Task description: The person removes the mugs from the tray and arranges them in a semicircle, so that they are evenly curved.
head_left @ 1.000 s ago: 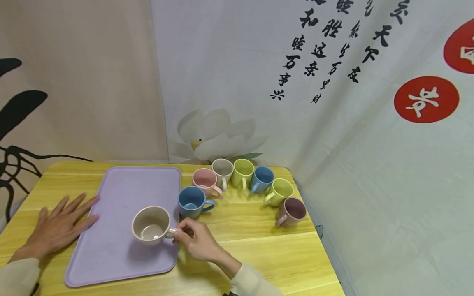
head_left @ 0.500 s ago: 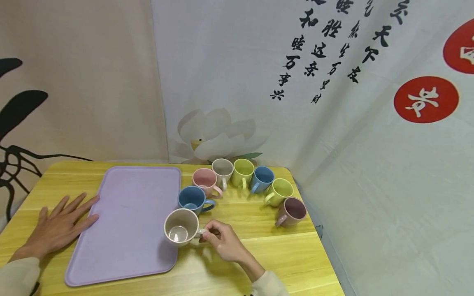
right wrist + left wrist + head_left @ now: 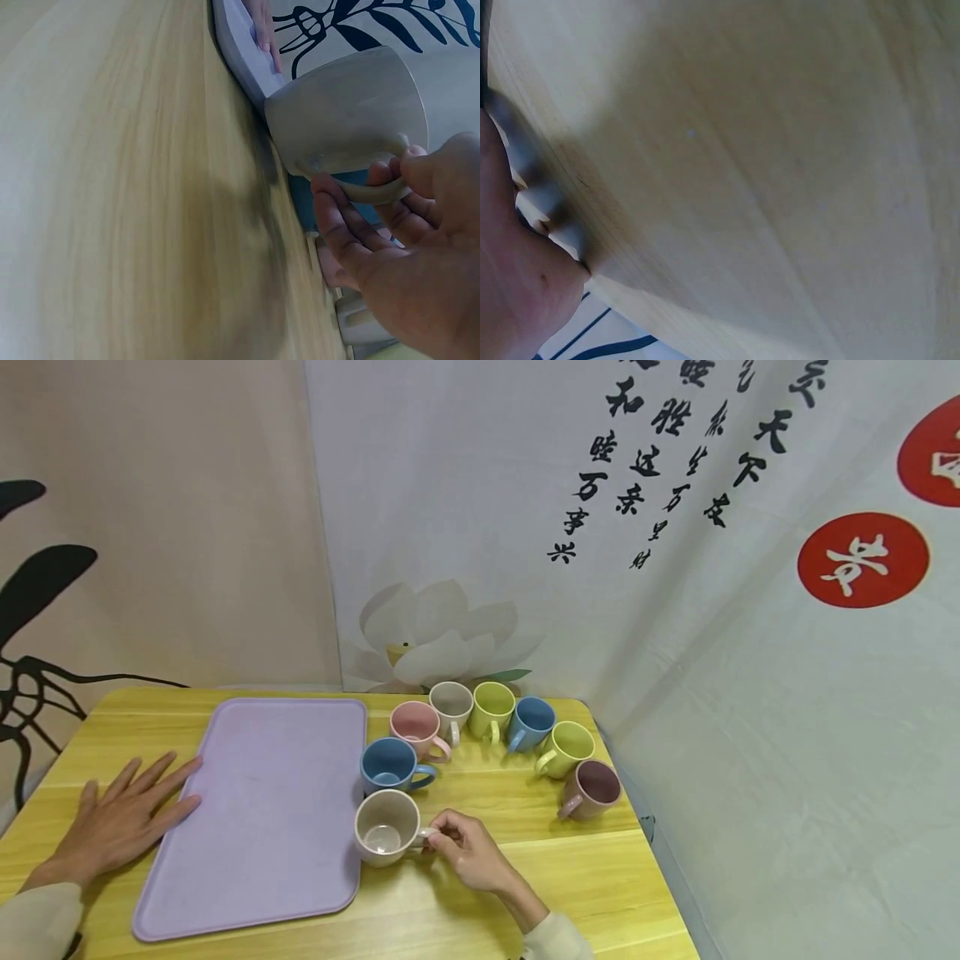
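Note:
My right hand (image 3: 472, 852) pinches the handle of a beige-grey mug (image 3: 387, 852). The mug is upright at the right edge of a lilac tray (image 3: 262, 818), in front of a blue mug (image 3: 386, 768). In the right wrist view, thumb and fingers of the right hand (image 3: 405, 225) hold the handle of the mug (image 3: 345, 112); whether its base touches the table is hard to tell. On the far side, my left hand (image 3: 120, 818) lies with fingers spread, fingertips on the tray's left rim. The left wrist view shows only part of that hand (image 3: 525, 300).
Behind the blue mug stand a pink mug (image 3: 414, 727), a white mug (image 3: 452, 702) and a yellow-green mug (image 3: 491, 710). Rightward are another blue mug (image 3: 532, 724), another yellow-green mug (image 3: 566, 752) and a mauve mug (image 3: 592, 789). A printed cloth (image 3: 465, 527) hangs behind the wooden table (image 3: 510, 793).
My right hand has carried the beige-grey mug rightward, from over the tray to its right edge, and slightly lower in the view. The left hand has stayed in place.

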Motion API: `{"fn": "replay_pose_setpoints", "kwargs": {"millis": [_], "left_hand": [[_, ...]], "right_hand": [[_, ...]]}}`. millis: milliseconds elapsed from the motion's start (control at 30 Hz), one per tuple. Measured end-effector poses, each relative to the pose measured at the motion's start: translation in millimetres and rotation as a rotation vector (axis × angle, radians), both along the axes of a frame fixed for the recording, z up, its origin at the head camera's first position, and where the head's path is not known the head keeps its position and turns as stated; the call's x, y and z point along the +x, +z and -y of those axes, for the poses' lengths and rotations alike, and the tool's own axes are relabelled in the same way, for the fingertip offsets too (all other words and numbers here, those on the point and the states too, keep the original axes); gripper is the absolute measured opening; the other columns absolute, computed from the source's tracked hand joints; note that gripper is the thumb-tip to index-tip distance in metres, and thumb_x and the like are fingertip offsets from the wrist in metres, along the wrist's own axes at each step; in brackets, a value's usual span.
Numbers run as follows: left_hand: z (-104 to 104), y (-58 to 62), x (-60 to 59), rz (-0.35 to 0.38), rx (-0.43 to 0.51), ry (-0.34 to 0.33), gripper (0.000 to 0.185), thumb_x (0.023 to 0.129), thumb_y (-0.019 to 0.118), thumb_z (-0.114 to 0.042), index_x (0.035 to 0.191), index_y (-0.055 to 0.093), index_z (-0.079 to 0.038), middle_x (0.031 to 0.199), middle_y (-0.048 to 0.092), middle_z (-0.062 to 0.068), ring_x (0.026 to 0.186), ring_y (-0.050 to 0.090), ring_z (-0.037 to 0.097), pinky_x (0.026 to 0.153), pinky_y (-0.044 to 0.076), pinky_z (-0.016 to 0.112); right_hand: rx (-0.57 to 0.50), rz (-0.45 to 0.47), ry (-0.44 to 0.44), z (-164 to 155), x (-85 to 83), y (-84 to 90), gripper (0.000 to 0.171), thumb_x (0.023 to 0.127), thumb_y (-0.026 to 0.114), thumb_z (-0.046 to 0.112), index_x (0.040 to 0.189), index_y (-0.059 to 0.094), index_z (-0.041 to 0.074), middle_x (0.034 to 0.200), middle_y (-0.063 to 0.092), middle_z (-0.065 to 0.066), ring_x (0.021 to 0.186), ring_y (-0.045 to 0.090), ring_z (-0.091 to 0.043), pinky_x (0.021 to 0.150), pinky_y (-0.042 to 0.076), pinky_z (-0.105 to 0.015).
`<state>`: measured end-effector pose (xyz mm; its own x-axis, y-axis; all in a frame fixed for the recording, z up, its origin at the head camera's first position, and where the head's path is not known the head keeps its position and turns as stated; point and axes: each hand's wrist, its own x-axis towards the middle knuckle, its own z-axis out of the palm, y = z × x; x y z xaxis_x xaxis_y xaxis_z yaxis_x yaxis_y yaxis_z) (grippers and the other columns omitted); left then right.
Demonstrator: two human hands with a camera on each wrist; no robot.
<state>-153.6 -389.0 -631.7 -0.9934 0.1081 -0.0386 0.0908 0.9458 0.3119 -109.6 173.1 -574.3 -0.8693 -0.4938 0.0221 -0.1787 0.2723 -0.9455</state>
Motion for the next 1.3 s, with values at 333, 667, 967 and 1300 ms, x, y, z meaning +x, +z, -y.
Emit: {"fn": "replay_pose_setpoints", "kwargs": {"millis": [333, 667, 967, 1300], "left_hand": [[0, -0.5, 0.4, -0.015, 0.0, -0.004, 0.083, 0.115, 0.044, -0.068, 0.183, 0.011, -0.031, 0.188, 0.007, 0.029, 0.167, -0.006, 0.072, 0.117, -0.008, 0.099], [0, -1.6, 0.3, -0.017, 0.008, -0.01, 0.083, 0.115, 0.045, -0.068, 0.183, 0.011, -0.032, 0.188, 0.006, 0.029, 0.166, -0.006, 0.073, 0.117, -0.008, 0.099], [2, -2.6, -1.0, -0.011, 0.004, -0.009, 0.083, 0.115, 0.044, -0.068, 0.183, 0.01, -0.033, 0.189, 0.004, 0.028, 0.167, -0.007, 0.072, 0.117, -0.008, 0.099], [0, -2.3, 1.7, -0.036, -0.006, -0.011, 0.082, 0.115, 0.045, -0.067, 0.183, 0.011, -0.034, 0.189, 0.007, 0.027, 0.167, -0.005, 0.071, 0.117, -0.006, 0.099]], "right_hand": [[0.016, 0.008, -0.006, -6, -3.4, -5.9, 0.018, 0.114, 0.065, 0.014, 0.114, 0.071, -0.003, 0.109, 0.078, -0.033, 0.098, 0.078, -0.042, 0.084, 0.064, -0.024], [0.019, 0.014, -0.006, -6, -5.6, -11.0, 0.017, 0.115, 0.064, 0.014, 0.113, 0.071, -0.001, 0.109, 0.078, -0.032, 0.099, 0.078, -0.046, 0.082, 0.062, -0.023], [0.017, 0.025, -0.014, -4, -7.3, -9.7, 0.018, 0.115, 0.063, 0.015, 0.116, 0.071, -0.002, 0.11, 0.078, -0.032, 0.1, 0.078, -0.043, 0.084, 0.063, -0.024], [-0.005, 0.033, -0.018, -5, -9.4, -9.5, 0.021, 0.115, 0.064, 0.016, 0.12, 0.071, -0.002, 0.112, 0.079, -0.033, 0.1, 0.079, -0.048, 0.086, 0.069, -0.032]]}}
